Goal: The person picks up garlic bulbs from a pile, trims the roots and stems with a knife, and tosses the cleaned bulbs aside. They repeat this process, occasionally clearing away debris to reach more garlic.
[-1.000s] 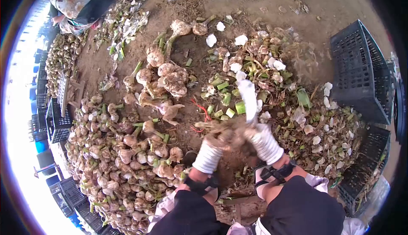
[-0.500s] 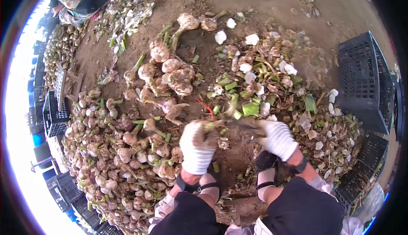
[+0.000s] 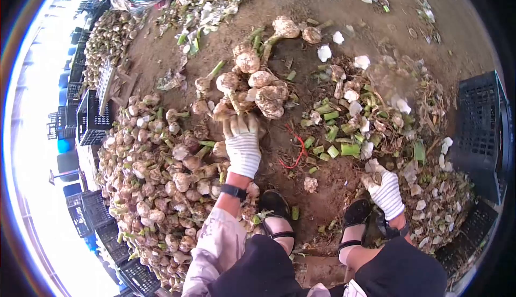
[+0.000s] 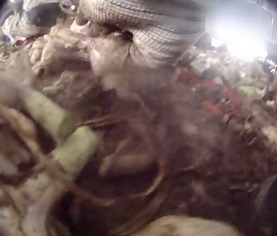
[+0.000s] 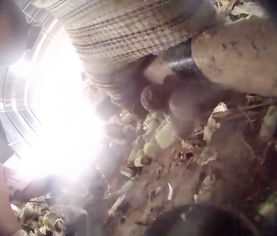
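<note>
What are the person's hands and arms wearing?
Both hands wear white ribbed knit gloves, smudged with brown dirt: the left hand and the right hand. Each wrist has a black strap band. The left arm has a pale, lightly patterned sleeve pushed up from the wrist.

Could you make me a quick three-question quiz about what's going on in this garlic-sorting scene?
1. True or false: the left hand reaches to the garlic bulbs ahead.
2. What colour is the crate on the person's right? A) black B) yellow C) white
3. What lies on the soil between the two hands, beside the cut green stems?

Key: 1 true. 2 A. 3 a red string. The right hand holds something that cannot be made out.
</note>
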